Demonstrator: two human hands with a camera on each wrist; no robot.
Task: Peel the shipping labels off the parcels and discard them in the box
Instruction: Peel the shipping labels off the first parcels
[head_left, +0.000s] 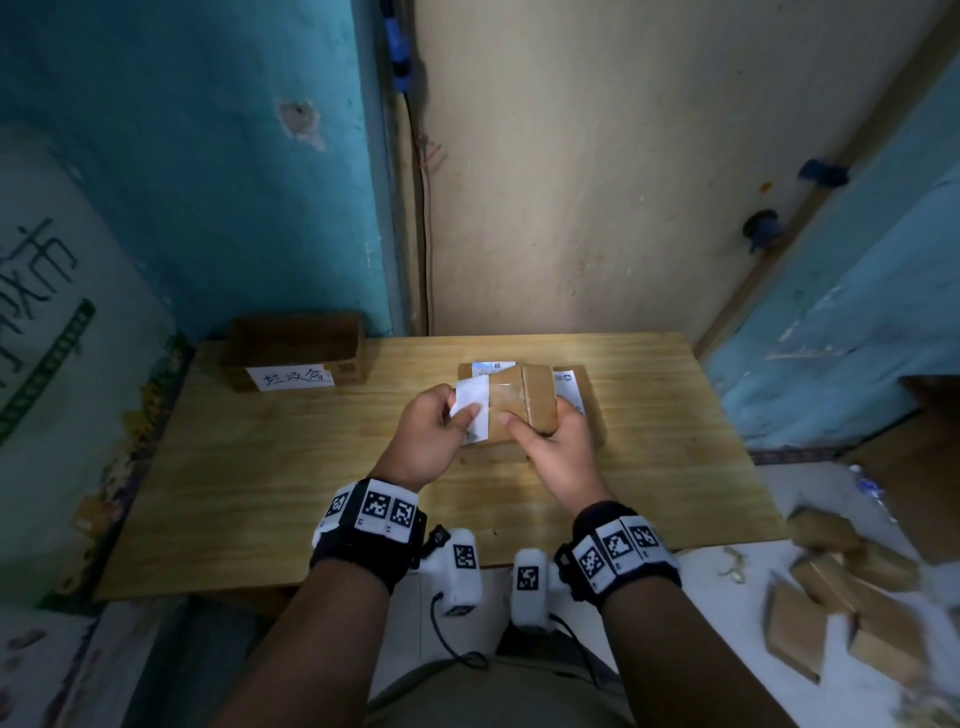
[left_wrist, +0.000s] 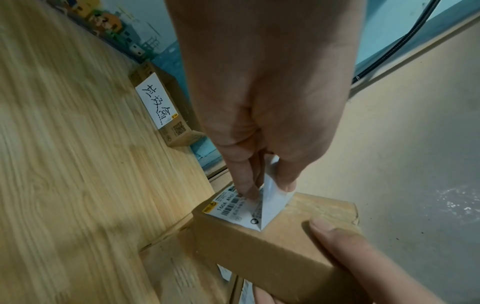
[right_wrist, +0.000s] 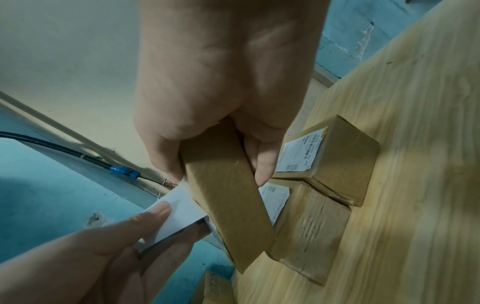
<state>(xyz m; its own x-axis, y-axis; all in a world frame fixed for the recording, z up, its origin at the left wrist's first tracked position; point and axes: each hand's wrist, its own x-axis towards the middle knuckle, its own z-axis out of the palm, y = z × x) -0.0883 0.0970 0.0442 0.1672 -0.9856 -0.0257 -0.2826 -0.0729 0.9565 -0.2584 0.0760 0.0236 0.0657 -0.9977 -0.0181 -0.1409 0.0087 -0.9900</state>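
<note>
My right hand (head_left: 540, 423) grips a small brown cardboard parcel (head_left: 519, 402) held above the wooden table (head_left: 311, 467); the same parcel (right_wrist: 226, 197) shows in the right wrist view, gripped by thumb and fingers. My left hand (head_left: 452, 415) pinches the white shipping label (head_left: 472, 402) on the parcel's left end. The label (left_wrist: 262, 207) is partly lifted, one corner folded up and the barcode part still stuck down. An open cardboard box (head_left: 296, 348) with a handwritten white note stands at the table's far left.
Two more labelled parcels (right_wrist: 327, 160) (right_wrist: 309, 224) lie on the table under the held one. Several brown parcels (head_left: 852, 597) are piled on the white surface at the right. Walls close in behind the table.
</note>
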